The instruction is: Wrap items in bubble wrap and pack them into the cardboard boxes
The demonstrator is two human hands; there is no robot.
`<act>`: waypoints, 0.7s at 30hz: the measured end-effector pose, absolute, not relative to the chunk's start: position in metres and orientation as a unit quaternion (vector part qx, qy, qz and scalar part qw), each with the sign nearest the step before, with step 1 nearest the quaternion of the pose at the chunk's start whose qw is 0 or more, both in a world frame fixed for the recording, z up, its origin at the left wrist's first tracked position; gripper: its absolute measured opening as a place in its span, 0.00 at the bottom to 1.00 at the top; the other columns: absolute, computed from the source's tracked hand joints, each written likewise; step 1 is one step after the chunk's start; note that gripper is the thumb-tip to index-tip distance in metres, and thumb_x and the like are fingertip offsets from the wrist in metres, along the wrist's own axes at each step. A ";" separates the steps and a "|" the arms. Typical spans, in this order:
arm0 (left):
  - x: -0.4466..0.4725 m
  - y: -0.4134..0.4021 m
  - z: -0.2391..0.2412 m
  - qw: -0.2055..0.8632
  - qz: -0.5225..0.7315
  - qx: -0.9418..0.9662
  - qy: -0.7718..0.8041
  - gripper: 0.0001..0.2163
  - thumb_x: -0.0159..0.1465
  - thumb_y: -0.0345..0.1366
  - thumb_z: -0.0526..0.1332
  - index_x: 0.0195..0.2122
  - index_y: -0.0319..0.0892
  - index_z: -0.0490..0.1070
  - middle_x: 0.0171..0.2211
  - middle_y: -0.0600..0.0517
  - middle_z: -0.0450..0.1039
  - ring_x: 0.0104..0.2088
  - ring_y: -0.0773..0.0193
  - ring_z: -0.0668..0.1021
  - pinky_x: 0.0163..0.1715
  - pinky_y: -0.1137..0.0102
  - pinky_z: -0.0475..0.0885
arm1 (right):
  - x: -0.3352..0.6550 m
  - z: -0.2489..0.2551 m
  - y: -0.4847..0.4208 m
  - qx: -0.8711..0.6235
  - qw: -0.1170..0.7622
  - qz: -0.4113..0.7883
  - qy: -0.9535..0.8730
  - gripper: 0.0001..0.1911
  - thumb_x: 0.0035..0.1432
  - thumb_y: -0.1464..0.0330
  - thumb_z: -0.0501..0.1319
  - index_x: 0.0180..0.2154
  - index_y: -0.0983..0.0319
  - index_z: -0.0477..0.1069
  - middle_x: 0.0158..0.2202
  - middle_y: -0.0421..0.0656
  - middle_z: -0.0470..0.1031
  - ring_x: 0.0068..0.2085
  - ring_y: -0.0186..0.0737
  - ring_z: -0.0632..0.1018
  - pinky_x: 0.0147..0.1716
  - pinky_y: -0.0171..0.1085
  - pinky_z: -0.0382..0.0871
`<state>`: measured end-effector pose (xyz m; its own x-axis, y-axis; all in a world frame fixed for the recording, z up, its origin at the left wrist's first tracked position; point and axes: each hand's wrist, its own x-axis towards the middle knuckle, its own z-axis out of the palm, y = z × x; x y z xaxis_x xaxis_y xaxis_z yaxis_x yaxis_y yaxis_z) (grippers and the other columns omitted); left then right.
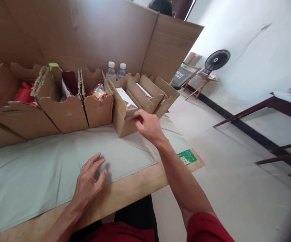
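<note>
My right hand (149,127) is at the front of a narrow cardboard box (122,126), its thumb and fingers closed on a flat grey-brown piece (131,113) at the box's front rim. Blur hides whether this piece is separate from the box. Just behind it, a white flat item with a brown end (125,97) lies inside the box. My left hand (91,176) rests low over the pale cloth (47,161) near the table's front edge, fingers apart and holding nothing.
Several cardboard boxes stand in a row, one with a red item (25,93), another with a red-and-clear packet (98,92). Two bottles (111,70) stand behind. A tall cardboard panel (97,33) backs the row. Right of the table are a fan (217,60) and a dark-legged table (251,109).
</note>
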<state>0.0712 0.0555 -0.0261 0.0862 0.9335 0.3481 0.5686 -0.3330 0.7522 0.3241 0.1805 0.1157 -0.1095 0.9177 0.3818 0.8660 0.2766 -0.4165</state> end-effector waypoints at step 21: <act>0.134 0.082 0.027 0.411 0.488 0.591 0.494 0.29 0.64 0.44 0.64 0.66 0.46 0.65 0.59 0.43 0.74 0.56 0.50 0.78 0.60 0.50 0.73 | 0.424 0.034 0.037 -0.623 0.433 0.228 -0.610 0.26 0.59 0.49 0.69 0.51 0.58 0.73 0.49 0.50 0.82 0.50 0.55 0.82 0.52 0.53 0.77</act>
<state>0.1342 0.0824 0.0274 0.0374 0.9847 0.1704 0.1827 -0.1744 0.9676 0.4240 0.0370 0.0338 0.1508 0.9576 0.2454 0.5627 0.1209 -0.8178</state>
